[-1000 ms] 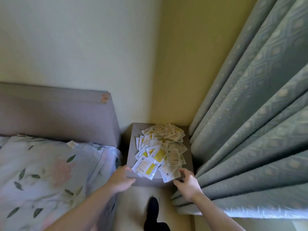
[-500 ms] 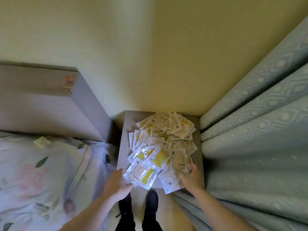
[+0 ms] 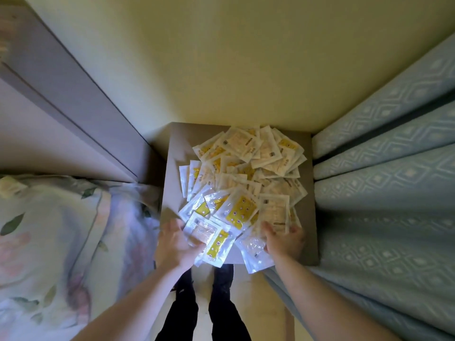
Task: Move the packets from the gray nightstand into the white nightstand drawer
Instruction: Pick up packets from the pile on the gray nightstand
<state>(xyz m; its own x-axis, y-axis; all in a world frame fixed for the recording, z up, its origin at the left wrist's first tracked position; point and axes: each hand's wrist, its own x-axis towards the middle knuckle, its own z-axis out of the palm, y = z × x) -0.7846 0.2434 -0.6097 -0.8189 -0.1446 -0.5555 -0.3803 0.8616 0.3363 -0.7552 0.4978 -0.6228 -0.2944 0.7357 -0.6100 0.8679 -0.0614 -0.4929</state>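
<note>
nearby, curtain (image 3: 384, 193), perhaps bedding (image 3: 61, 230)

Bedroom, domestic or hotel. Evidence: bed (image 3: 49, 242) at left with floral, leaf-printed bedding; padded grey headboard (image 3: 73, 107) against a plain cream wall (image 3: 221, 57); small gray nightstand (image 3: 309, 217) wedged in the corner between bed and window side; heavy pale-blue curtain (image 3: 381, 193) with woven diamond pattern hanging in deep folds at right; light-coloured floor (image 3: 258, 291) below.
</note>
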